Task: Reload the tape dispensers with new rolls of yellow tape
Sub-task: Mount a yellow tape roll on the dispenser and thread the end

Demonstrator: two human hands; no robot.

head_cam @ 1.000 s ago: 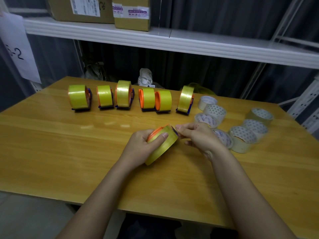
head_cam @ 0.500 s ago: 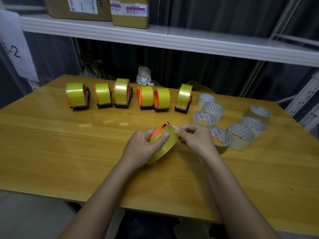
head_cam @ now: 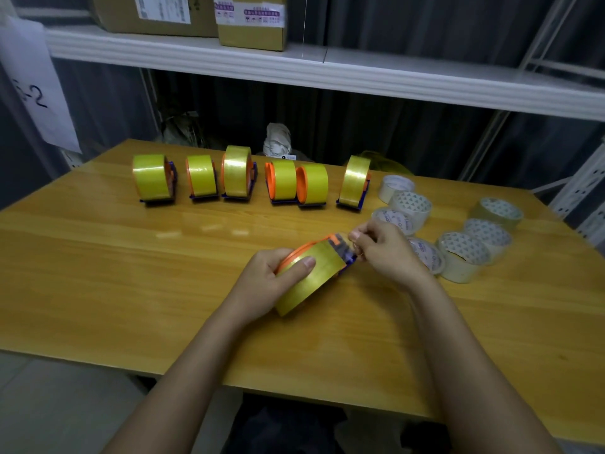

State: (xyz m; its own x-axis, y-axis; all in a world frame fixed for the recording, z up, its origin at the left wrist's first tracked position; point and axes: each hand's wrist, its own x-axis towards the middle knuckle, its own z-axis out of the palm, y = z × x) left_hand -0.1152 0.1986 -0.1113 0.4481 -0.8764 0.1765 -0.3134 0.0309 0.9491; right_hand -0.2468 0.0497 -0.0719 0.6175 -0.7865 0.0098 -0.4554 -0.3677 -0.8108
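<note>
the left hand (head_cam: 265,283) has its grip curled round a glossy yellow tape roll (head_cam: 311,283) on an orange dispenser (head_cam: 330,240), held just above the smooth wooden tabletop (head_cam: 98,273). the right hand (head_cam: 386,250) pinches the thin tape end (head_cam: 352,247) at the dispenser's tip.

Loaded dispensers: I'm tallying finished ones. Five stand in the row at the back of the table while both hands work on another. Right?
Not quite. The head view shows six loaded dispensers in the back row, not five. The left hand grips another dispenser while the right hand works at its front end.
</note>
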